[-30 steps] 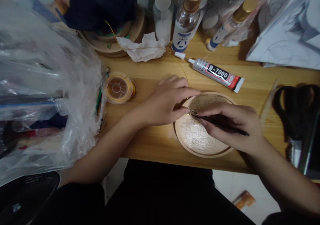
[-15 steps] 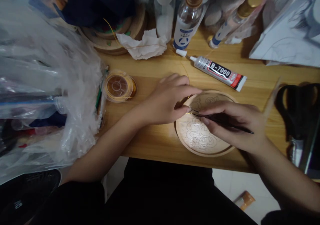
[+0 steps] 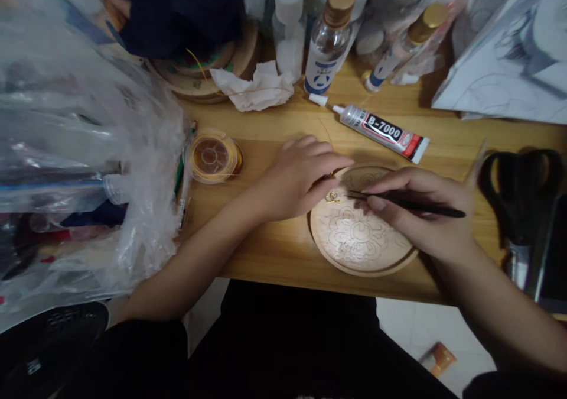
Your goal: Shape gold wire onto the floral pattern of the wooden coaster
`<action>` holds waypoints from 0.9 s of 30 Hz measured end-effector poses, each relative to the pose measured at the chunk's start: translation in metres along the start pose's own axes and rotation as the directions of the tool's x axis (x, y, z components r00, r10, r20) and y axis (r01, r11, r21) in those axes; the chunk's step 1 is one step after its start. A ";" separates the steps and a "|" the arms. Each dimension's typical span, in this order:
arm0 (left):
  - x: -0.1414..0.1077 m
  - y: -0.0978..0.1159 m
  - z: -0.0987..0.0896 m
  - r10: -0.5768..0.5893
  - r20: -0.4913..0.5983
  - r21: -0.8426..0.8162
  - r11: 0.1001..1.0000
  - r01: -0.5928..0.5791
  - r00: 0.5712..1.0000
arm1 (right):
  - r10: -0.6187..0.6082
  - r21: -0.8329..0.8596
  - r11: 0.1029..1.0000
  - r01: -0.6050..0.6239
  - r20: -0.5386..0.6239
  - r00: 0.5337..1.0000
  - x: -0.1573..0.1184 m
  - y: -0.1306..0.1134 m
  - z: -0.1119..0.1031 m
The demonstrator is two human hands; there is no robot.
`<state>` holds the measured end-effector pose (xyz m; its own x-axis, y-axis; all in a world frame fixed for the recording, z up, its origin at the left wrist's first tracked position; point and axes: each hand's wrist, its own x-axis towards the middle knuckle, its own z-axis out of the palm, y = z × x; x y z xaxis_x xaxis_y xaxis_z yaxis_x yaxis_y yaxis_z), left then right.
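My right hand (image 3: 425, 207) is closed around a pair of dark tweezers (image 3: 398, 203), whose tips point left over a round wooden board (image 3: 321, 242) with floral outlines drawn on it. A small gold curl of thread or wire (image 3: 333, 197) lies at the board's upper left, just left of the tweezer tips and apart from them. My left hand (image 3: 301, 177) rests at the board's left edge beside the curl. Its thumb and index finger are apart, with a bit of the gold strand between them; the other fingers are partly hidden.
A spool of gold thread (image 3: 212, 156) lies to the left, near plastic bags (image 3: 142, 168). Behind the board are a B-7000 glue tube (image 3: 383, 130), crumpled tissue (image 3: 257, 88) and bottles (image 3: 325, 56). Black scissors (image 3: 518, 186) lie at the right.
The tweezers have drawn back to the right and lie flatter in my right hand. The gold curl now shows beside my left thumb, which has lifted slightly.
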<state>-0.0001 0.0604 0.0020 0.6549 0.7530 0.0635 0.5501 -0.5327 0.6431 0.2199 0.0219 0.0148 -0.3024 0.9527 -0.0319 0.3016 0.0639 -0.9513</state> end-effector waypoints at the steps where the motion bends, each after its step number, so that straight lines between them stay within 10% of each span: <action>1: 0.000 0.000 0.001 0.012 -0.010 0.023 1.000 -0.012 1.000 | 0.001 0.011 1.000 -0.002 0.015 1.000 0.002 0.000 -0.001; 10: -0.005 0.009 0.012 -0.007 -0.123 0.051 0.999 0.013 0.992 | 0.070 0.286 0.958 -0.026 -0.146 0.987 0.005 -0.004 -0.013; 27: -0.010 0.021 0.021 -0.138 -0.295 0.114 0.977 0.179 0.945 | 0.007 -0.024 1.000 -0.012 -0.199 0.980 0.010 -0.008 -0.010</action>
<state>0.0159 0.0330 -0.0010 0.3899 0.8997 0.1964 0.7135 -0.4300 0.5532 0.2241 0.0336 0.0251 -0.1139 0.9932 0.0232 0.3268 0.0595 -0.9432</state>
